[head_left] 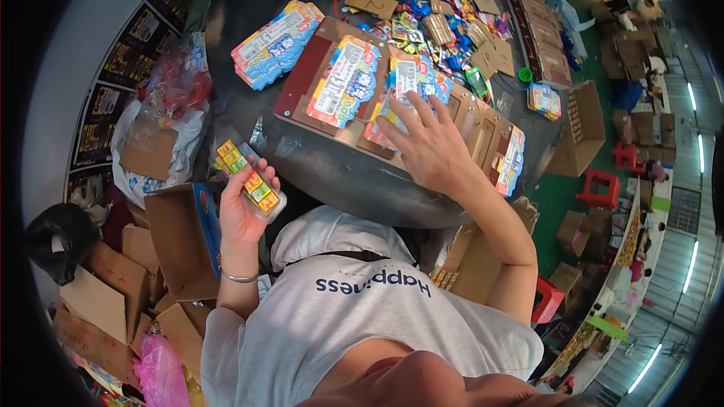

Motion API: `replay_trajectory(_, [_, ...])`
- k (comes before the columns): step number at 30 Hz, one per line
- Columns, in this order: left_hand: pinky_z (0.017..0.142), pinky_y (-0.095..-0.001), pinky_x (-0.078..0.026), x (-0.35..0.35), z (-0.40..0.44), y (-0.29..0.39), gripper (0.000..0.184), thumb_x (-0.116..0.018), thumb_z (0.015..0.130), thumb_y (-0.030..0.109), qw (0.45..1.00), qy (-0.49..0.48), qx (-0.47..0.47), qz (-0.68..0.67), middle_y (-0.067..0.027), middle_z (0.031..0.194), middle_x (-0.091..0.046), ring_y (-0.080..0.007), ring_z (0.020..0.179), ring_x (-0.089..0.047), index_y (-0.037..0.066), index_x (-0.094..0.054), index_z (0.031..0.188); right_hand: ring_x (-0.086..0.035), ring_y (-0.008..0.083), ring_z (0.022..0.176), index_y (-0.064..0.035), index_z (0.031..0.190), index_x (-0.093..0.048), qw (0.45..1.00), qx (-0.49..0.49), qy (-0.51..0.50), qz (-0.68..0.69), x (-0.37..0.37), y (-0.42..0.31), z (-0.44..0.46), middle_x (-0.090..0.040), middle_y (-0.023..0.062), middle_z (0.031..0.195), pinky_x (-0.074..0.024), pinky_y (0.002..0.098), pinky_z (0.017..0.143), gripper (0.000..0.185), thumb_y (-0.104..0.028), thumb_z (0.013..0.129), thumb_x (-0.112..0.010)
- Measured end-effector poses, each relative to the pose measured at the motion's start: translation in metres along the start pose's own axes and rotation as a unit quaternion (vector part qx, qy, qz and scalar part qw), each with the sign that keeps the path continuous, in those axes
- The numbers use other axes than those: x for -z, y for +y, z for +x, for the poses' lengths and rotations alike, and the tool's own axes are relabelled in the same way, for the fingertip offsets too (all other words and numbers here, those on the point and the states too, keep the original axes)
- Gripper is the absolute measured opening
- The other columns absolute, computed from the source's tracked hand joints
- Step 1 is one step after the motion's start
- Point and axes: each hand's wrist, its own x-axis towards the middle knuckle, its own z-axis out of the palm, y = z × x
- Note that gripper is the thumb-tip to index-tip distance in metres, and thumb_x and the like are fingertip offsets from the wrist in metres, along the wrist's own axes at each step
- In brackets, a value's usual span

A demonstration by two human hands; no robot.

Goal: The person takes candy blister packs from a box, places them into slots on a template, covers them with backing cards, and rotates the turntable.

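My left hand (243,207) is closed round a clear plastic tray of small yellow, green and orange boxes (253,175), held beside the table's near edge. My right hand (426,139) is spread, with its fingertips on a colourful printed card (408,79) lying in a wood-coloured jig (381,143). Whether the fingers pinch the card's edge is hidden, but they look stretched out. To the left in the same jig lies another printed card (345,79), and a further one (511,160) sits at its right end.
A stack of printed cards (277,41) lies left of the jig on the dark round table (324,181). Small colourful packets and cardboard pieces (445,30) are heaped behind it. An open carton (579,128) stands at the right, and cardboard boxes (177,241) at the left.
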Motion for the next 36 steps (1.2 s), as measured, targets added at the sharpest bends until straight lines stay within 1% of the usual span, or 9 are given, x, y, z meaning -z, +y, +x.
replay_trajectory(5, [0.085, -0.0395, -0.056, 0.014, 0.001, 0.017, 0.02, -0.058, 0.095, 0.01, 1.0, -0.007, -0.017, 0.003, -0.0089, 0.105, -0.068, -0.0226, 0.096, -0.067, 0.007, -0.06, 0.115, -0.047, 0.0328, 0.129, -0.0135, 0.126, -0.059, 0.998, 0.039, 0.034, -0.035, -0.006, 0.008, -0.003, -0.051, 0.0115, 0.138, -0.04, 0.0472, 0.106, 0.046, -0.008, 0.081, -0.061])
replay_trajectory(8, [0.084, -0.0391, -0.056, 0.012, 0.006, 0.021, 0.02, -0.058, 0.095, 0.01, 0.999, -0.022, -0.025, -0.004, -0.0086, 0.106, -0.068, -0.0222, 0.097, -0.067, 0.007, -0.06, 0.115, -0.064, 0.0321, 0.108, -0.0097, 0.12, -0.06, 0.964, -0.044, 0.255, 0.055, -0.01, 0.028, 0.001, -0.066, 0.0118, 0.117, -0.0521, 0.0407, 0.092, 0.037, -0.006, 0.083, -0.064])
replay_trajectory(11, [0.082, -0.0382, -0.057, 0.008, 0.008, 0.019, 0.019, -0.059, 0.095, 0.011, 0.999, -0.028, -0.03, -0.005, -0.008, 0.105, -0.067, -0.0215, 0.096, -0.067, 0.008, -0.059, 0.113, -0.064, 0.0319, 0.108, -0.0099, 0.115, -0.063, 0.866, -0.194, 0.392, 0.242, -0.008, 0.023, 0.03, -0.066, 0.0117, 0.117, -0.0518, 0.0434, 0.092, 0.034, -0.006, 0.081, -0.067])
replay_trajectory(14, [0.082, -0.0382, -0.056, 0.0, 0.006, 0.014, 0.02, -0.058, 0.095, 0.012, 1.0, -0.023, -0.013, -0.008, -0.0082, 0.104, -0.067, -0.0217, 0.095, -0.066, 0.008, -0.059, 0.114, -0.055, 0.0316, 0.121, -0.0142, 0.123, -0.058, 0.97, 0.01, 0.243, 0.001, -0.005, -0.01, 0.05, -0.06, 0.0105, 0.127, -0.0454, 0.0443, 0.099, 0.045, -0.012, 0.079, -0.065])
replay_trajectory(21, [0.086, -0.0391, -0.055, 0.024, 0.011, 0.015, 0.019, -0.055, 0.097, 0.012, 0.997, -0.071, 0.006, -0.021, -0.0053, 0.108, -0.069, -0.0199, 0.097, -0.067, 0.008, -0.063, 0.114, -0.047, 0.037, 0.129, -0.0163, 0.122, -0.056, 0.992, 0.059, 0.091, -0.059, -0.009, -0.023, 0.063, -0.048, 0.0137, 0.142, -0.0401, 0.0528, 0.102, 0.038, -0.022, 0.085, -0.059])
replay_trajectory(29, [0.088, -0.0383, -0.053, 0.018, 0.011, 0.03, 0.019, -0.055, 0.097, 0.014, 0.993, -0.118, 0.016, 0.022, -0.0064, 0.111, -0.07, -0.0201, 0.102, -0.066, 0.006, -0.066, 0.111, -0.066, 0.0347, 0.095, -0.0151, 0.101, -0.061, 0.959, 0.13, 0.24, -0.069, -0.011, 0.006, 0.069, -0.061, 0.0148, 0.121, -0.0523, 0.0403, 0.07, 0.021, -0.022, 0.081, -0.063])
replay_trajectory(31, [0.09, -0.0382, -0.052, 0.009, 0.009, 0.028, 0.02, -0.054, 0.098, 0.015, 0.991, -0.136, 0.0, 0.022, -0.0065, 0.111, -0.07, -0.0201, 0.103, -0.066, 0.006, -0.066, 0.111, -0.068, 0.0284, 0.088, -0.0143, 0.1, -0.063, 0.955, 0.032, 0.245, 0.166, -0.001, 0.031, 0.068, -0.064, 0.0134, 0.115, -0.0529, 0.036, 0.069, 0.016, -0.017, 0.085, -0.064])
replay_trajectory(34, [0.09, -0.0388, -0.052, -0.007, 0.011, 0.019, 0.021, -0.053, 0.098, 0.015, 0.99, -0.137, -0.003, 0.034, -0.007, 0.113, -0.07, -0.0204, 0.105, -0.066, 0.006, -0.065, 0.113, -0.065, 0.019, 0.081, -0.0119, 0.107, -0.061, 0.737, -0.137, 0.403, 0.525, 0.003, 0.08, 0.044, -0.065, 0.0066, 0.1, -0.0531, 0.0326, 0.072, 0.015, -0.017, 0.093, -0.061])
replay_trajectory(36, [0.091, -0.039, -0.051, -0.029, 0.01, 0.008, 0.023, -0.053, 0.098, 0.014, 0.989, -0.141, 0.0, 0.043, -0.0079, 0.114, -0.069, -0.0212, 0.104, -0.067, 0.005, -0.064, 0.116, -0.061, 0.0127, 0.084, -0.0082, 0.106, -0.058, 0.497, -0.168, 0.482, 0.702, -0.013, 0.116, 0.002, -0.062, 0.0023, 0.096, -0.0513, 0.0309, 0.077, 0.015, -0.019, 0.096, -0.06])
